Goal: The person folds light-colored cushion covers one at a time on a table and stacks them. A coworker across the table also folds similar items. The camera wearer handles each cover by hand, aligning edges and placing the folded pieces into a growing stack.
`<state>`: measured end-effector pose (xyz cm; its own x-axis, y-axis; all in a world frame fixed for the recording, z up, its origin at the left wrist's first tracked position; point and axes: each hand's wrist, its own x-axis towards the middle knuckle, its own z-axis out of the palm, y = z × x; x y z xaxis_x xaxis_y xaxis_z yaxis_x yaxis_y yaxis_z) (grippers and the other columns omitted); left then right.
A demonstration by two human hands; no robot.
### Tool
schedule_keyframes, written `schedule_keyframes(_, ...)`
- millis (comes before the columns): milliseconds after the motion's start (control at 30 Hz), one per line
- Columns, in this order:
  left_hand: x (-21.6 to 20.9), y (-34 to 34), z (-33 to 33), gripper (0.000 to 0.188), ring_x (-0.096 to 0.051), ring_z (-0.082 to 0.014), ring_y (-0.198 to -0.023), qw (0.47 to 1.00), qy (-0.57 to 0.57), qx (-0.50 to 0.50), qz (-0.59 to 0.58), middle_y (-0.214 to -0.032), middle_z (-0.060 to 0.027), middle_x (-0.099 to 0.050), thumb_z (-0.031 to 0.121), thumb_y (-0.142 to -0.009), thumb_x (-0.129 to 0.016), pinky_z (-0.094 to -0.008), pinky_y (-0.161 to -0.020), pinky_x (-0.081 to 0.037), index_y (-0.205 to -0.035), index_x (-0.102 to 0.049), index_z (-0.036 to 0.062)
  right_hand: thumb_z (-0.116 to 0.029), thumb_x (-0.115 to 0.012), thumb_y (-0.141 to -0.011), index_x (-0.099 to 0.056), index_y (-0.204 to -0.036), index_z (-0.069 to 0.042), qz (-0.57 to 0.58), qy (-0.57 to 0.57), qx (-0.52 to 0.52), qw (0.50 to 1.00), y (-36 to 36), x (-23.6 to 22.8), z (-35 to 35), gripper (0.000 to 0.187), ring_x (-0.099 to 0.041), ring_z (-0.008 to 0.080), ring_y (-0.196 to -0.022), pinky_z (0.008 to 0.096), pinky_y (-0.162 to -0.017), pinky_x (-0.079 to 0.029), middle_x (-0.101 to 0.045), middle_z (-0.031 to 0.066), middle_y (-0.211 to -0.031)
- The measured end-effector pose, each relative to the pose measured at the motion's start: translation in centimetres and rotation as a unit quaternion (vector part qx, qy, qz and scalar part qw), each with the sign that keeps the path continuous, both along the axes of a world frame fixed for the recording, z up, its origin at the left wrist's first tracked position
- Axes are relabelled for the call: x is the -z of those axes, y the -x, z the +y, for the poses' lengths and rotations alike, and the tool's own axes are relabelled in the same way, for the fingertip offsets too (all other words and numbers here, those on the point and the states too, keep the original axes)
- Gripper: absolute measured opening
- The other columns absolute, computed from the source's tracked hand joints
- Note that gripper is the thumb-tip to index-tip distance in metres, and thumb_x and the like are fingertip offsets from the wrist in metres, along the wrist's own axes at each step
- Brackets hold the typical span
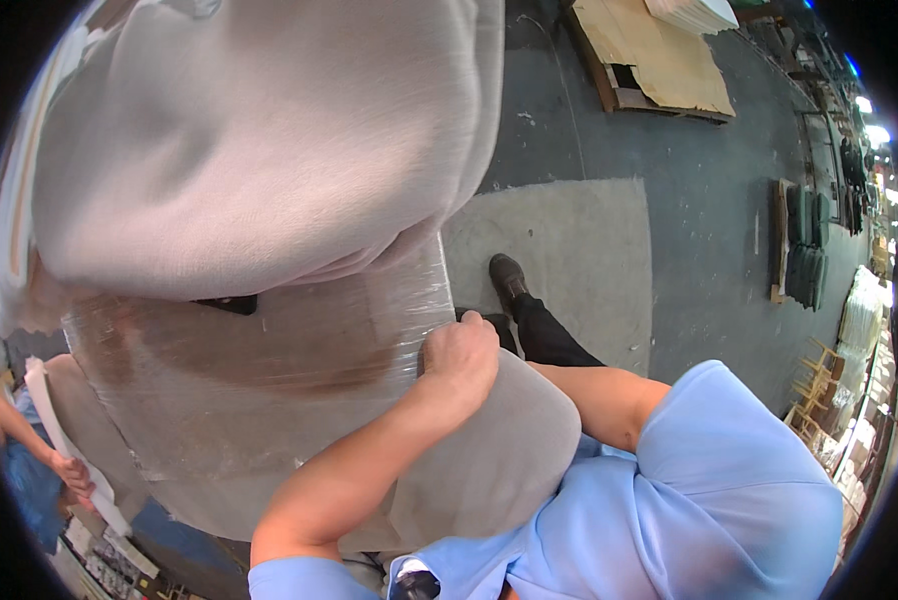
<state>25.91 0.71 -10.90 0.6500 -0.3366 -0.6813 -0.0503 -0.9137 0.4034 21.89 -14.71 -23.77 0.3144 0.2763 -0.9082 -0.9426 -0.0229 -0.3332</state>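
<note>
A large upholstered piece [269, 150] in pale beige fabric, with a rounded padded top, fills the upper left. Below it, clear stretch film [269, 350] is wound round a flat grey upholstered part, whose rounded end [529, 420] lies close to my body. My left hand [459, 355] is closed at the right edge of the film, its fingers curled over and partly hidden. My right forearm [599, 395] passes behind the rounded end, which hides the right hand. A small black item [231, 303] shows beneath the padded top.
On the left, a co-worker's hand [72, 476] holds a long white piece [74, 450]. A pallet covered with cardboard [659, 60] stands on the grey floor at the upper right. Stacked dark green pieces [807, 245] and wooden frames [817, 385] line the far right.
</note>
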Motion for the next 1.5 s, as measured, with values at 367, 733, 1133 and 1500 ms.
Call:
schedule_keyframes(367,-0.2,1.0,-2.2,0.021,-0.073,-0.0344,-0.107,0.999,0.026,-0.034,-0.013,-0.111,-0.0112,-0.07,0.013,-0.096,-0.058,-0.053,-0.09,-0.058,-0.106,-0.075,0.0062,-0.02,-0.067,-0.103,-0.071,-0.107,-0.007,0.043,-0.035,0.072,0.996,2.9,-1.7,0.2,0.014,-0.072,0.021,-0.083,0.0389,-0.074,-0.058,-0.074,0.0086,-0.099)
schedule_keyframes(733,1.2,0.2,0.1,0.029,-0.049,-0.0374,-0.143,0.988,0.045,0.044,-0.142,-0.123,-0.0161,-0.067,0.017,-0.095,-0.059,-0.0502,-0.133,-0.017,-0.106,-0.082,0.0022,-0.019,-0.068,-0.102,-0.07,-0.106,-0.007,0.018,0.013,0.04,0.999,3.3,0.7,1.2,0.013,-0.071,0.0204,-0.081,0.0385,-0.073,-0.058,-0.074,0.0084,-0.098)
schedule_keyframes(1133,0.5,3.0,-1.2,0.022,-0.036,-0.0443,-0.154,0.984,0.034,-0.068,-0.161,-0.14,-0.0196,-0.061,0.014,-0.097,-0.063,-0.0597,-0.131,-0.019,-0.102,-0.076,-0.0032,-0.019,-0.069,-0.102,-0.07,-0.105,-0.007,-0.009,-0.052,0.074,0.996,3.3,-1.1,2.6,0.013,-0.071,0.0197,-0.079,0.038,-0.072,-0.058,-0.074,0.0081,-0.096)
schedule_keyframes(1500,-0.3,4.2,-3.9,0.018,-0.019,-0.0423,-0.163,0.971,-0.064,-0.185,-0.137,-0.17,-0.0133,-0.038,0.018,-0.097,-0.066,-0.0656,-0.131,-0.011,-0.095,-0.073,0.0009,-0.026,-0.072,-0.104,-0.067,-0.093,-0.009,0.179,-0.121,0.173,0.961,2.5,-0.6,2.3,0.021,-0.061,0.0131,-0.069,0.0323,-0.062,-0.049,-0.067,0.0016,-0.084)
